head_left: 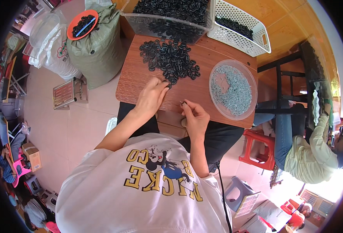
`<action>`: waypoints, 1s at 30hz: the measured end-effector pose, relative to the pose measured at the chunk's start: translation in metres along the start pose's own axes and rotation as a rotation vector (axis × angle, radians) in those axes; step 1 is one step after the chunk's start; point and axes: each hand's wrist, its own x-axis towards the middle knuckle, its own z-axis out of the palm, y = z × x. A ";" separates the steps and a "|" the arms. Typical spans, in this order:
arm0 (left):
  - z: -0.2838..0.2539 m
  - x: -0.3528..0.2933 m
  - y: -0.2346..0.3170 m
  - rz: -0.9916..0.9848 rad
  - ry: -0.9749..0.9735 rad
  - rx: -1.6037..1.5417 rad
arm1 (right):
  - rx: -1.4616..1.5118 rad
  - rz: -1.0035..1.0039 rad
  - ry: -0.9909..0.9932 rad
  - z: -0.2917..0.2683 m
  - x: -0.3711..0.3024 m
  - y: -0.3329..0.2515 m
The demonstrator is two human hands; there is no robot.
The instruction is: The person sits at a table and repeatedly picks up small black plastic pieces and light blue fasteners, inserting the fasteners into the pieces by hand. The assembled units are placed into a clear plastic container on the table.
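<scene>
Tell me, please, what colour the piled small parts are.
The piled small parts are black, seen best in the head view.

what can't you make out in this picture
Head view: exact shape of the small dark piece in the right hand; too small, partly covered by fingertips.
Head view: how many black pieces the left hand touches; its fingers cover them.
Head view: far end of the clear plastic bin; cut off by the upper edge.
Head view: what fills the green woven sack; its opaque sides hide it.
</scene>
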 end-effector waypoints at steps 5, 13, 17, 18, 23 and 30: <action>0.019 0.005 -0.004 0.104 0.014 0.163 | -0.006 -0.008 -0.012 -0.004 -0.004 -0.002; 0.022 -0.010 0.005 0.339 -0.037 0.177 | 0.239 0.088 -0.021 -0.010 -0.002 -0.006; 0.019 -0.015 0.023 -0.230 -0.230 -0.478 | 0.252 0.023 -0.006 -0.018 0.002 0.002; 0.020 -0.014 0.022 -0.384 -0.251 -0.744 | 0.262 0.036 -0.006 -0.019 0.001 -0.002; 0.014 -0.010 0.026 -0.689 -0.324 -1.280 | 0.306 0.029 0.016 -0.021 -0.001 -0.007; 0.017 -0.008 0.030 -0.683 -0.262 -1.285 | 0.270 0.022 0.015 -0.020 -0.007 -0.014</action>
